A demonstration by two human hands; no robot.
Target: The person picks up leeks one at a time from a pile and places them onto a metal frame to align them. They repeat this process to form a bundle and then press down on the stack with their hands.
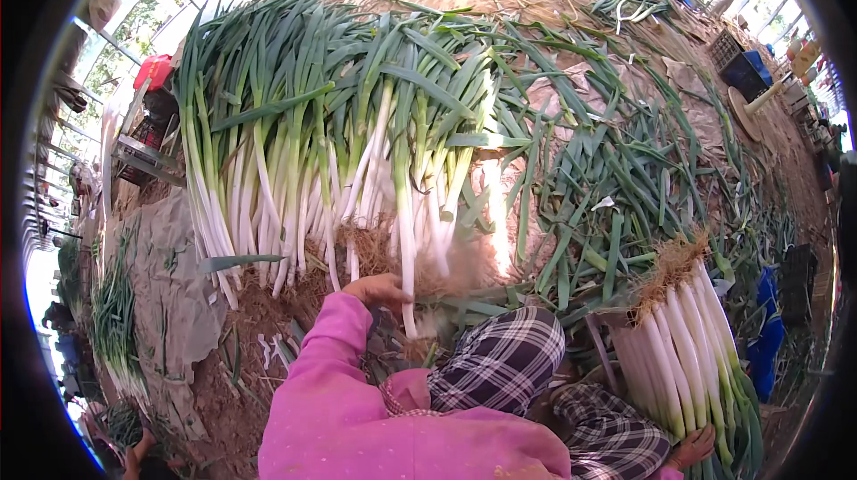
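Note:
My left hand (pixel 379 291) is closed around the lower white part of a leek (pixel 407 248) at the front edge of a wide heap of leeks (pixel 286 141). The heap's green tops point away from me, and its white stalks and brown roots lie nearer. At the right, a bundle of leeks (pixel 683 337) rests on a slant with its roots up and its green leaves toward me. My right hand (pixel 694 449) is closed on its leaves near the bottom, partly hidden by my sleeve. A thin metal bar (pixel 600 353) stands beside that bundle.
Loose cut leaves (pixel 625 181) litter the ground right of the heap. At the far left are a red container (pixel 155 72) and more leeks (pixel 114 319). Another person's hand (pixel 136 455) shows at the lower left. A dark crate (pixel 745 70) and blue cloth (pixel 765 328) lie right.

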